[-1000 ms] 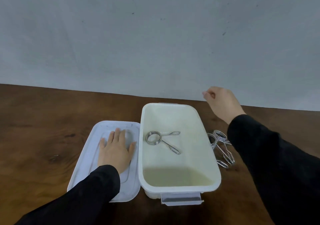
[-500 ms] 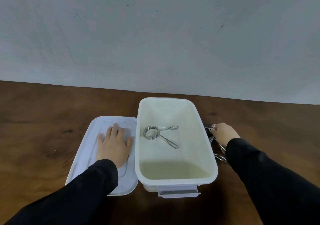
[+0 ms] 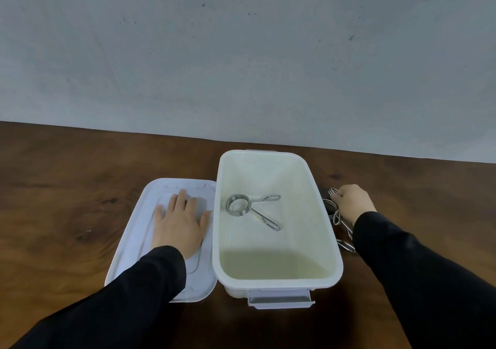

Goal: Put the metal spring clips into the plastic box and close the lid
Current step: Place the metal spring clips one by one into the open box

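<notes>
A white plastic box (image 3: 332, 244) stands open on the wooden table. One metal spring clip (image 3: 248, 208) lies on its floor. The white lid (image 3: 139, 230) lies flat to the left of the box, and my left hand (image 3: 179, 224) rests palm down on it with fingers spread. To the right of the box lie more spring clips (image 3: 339, 222), tangled together on the table. My right hand (image 3: 353, 205) is down on them with its fingers curled around the top of one clip; part of the pile is hidden under the hand and sleeve.
The brown wooden table (image 3: 67, 201) runs back to a grey wall (image 3: 241, 53). A latch flap (image 3: 280, 299) sticks out from the box's near end.
My right hand came down from above the box's far right corner to the clips beside the box and closed on one. The left hand stayed on the lid.
</notes>
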Demonstrator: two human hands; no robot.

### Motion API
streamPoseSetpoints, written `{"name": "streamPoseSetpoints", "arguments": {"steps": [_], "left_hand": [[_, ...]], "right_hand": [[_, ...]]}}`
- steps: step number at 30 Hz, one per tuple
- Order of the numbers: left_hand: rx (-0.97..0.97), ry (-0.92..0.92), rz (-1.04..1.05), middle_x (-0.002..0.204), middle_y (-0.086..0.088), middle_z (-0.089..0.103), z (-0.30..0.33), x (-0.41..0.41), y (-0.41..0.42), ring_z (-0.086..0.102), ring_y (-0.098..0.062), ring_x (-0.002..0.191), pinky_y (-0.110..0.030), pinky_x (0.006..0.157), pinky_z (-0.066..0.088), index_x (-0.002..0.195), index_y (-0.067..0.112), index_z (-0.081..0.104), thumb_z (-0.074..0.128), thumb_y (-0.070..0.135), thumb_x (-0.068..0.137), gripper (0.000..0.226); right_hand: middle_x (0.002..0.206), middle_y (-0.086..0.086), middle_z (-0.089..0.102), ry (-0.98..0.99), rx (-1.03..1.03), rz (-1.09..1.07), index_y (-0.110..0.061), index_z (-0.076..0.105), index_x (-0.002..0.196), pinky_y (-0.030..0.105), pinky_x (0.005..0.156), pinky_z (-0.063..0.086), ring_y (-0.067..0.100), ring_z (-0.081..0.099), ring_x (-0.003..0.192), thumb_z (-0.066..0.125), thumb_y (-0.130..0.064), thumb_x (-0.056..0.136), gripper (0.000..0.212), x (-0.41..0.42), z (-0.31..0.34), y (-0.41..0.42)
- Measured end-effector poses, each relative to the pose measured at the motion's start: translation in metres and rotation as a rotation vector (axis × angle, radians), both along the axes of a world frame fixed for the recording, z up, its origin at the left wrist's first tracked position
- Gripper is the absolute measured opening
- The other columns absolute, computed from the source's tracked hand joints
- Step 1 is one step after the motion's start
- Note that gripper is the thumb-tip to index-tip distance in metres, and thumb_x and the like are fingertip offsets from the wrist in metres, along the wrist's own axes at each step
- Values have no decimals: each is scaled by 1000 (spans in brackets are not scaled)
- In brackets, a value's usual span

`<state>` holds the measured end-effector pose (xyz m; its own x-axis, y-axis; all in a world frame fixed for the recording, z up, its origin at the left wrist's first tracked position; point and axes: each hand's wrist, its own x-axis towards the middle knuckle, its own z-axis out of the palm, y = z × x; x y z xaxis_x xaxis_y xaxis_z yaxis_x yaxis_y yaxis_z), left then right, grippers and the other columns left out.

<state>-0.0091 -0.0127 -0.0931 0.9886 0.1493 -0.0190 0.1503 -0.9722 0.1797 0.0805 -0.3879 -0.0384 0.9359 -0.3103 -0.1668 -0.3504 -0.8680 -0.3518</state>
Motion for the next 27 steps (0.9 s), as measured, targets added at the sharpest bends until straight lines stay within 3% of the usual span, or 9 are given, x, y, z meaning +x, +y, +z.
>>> {"name": "streamPoseSetpoints", "arguments": {"steps": [3,6,11,14,17,21,27], "left_hand": [[5,3,2,166,-5,15,0,0,0,13,-26,152,-54,122,12,149,26,32,27,54,98,59],[1,-6,3,166,-5,17,0,-1,0,14,-26,152,-54,122,12,148,26,34,26,53,98,58],[-16,-15,4,166,-6,17,-2,-1,1,13,-27,152,-54,121,11,149,24,34,22,55,97,61],[-12,-21,11,166,-6,19,-6,0,2,15,-26,151,-54,121,13,147,24,35,19,57,97,63],[-18,-24,8,165,-5,19,-7,1,3,16,-26,151,-54,120,13,148,24,35,19,57,97,63],[-22,-27,5,166,-5,17,-8,1,4,14,-26,151,-53,120,12,149,23,34,17,56,97,64],[-4,-36,5,165,-7,20,-11,2,3,16,-27,151,-54,119,13,146,23,36,14,58,96,66]], "right_hand": [[80,12,65,-144,4,41,0,70,101,30,61,42,26,58,68,56,-21,101,25,-7,25,1],[77,10,63,-363,19,153,-3,70,100,31,61,37,25,54,66,57,-20,101,22,-7,71,9],[96,2,60,-558,12,616,-14,69,98,28,73,41,22,56,82,61,-22,99,12,-13,171,51],[100,-2,60,-472,-112,930,-16,71,96,31,78,45,19,57,85,62,-24,99,13,-31,198,91],[104,-2,59,-262,-208,1096,-14,73,97,35,82,46,18,59,90,61,-27,98,18,-45,185,130],[106,1,54,-42,-368,1193,-9,70,98,36,79,44,21,57,89,53,-25,101,23,-46,136,161],[92,2,50,59,-457,1214,-7,68,95,36,77,47,25,56,81,50,-18,101,21,-22,68,178]]}}
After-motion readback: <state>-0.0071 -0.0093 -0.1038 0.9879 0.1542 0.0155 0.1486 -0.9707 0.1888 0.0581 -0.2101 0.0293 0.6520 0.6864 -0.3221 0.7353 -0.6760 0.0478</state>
